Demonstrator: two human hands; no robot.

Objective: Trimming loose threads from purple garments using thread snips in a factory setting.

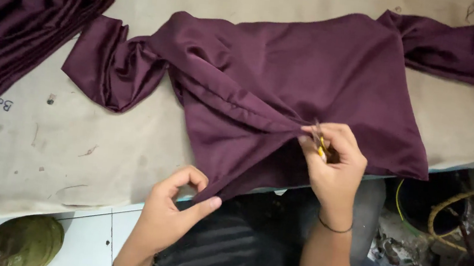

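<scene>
Head view, looking down on a work table (pixel 71 151) covered in worn beige sheeting, spotted and scuffed.

A dark purple satin cloth (pixel 289 80) lies across the middle of the table, bunched and twisted at its left end, its near edge hanging over the table's near edge.

Left hand (pixel 173 211): thumb and forefinger pinched together on the cloth's near corner, pulling it taut just off the table edge. Dark band on the wrist.

Right hand (pixel 334 161): closed around a small yellow-handled thread snipper (pixel 321 145), its tip touching a fold of the cloth near the right of centre. Cannot tell whether the blades are shut. Dark band on this wrist too.

Far left: a stack of folded purple cloths (pixel 20 16), same colour, well apart from both hands.

Near left, below the table: a green bundle (pixel 14 241) on pale tiles.

Near right, below the table: coiled yellow hose (pixel 456 220) among clutter.
</scene>
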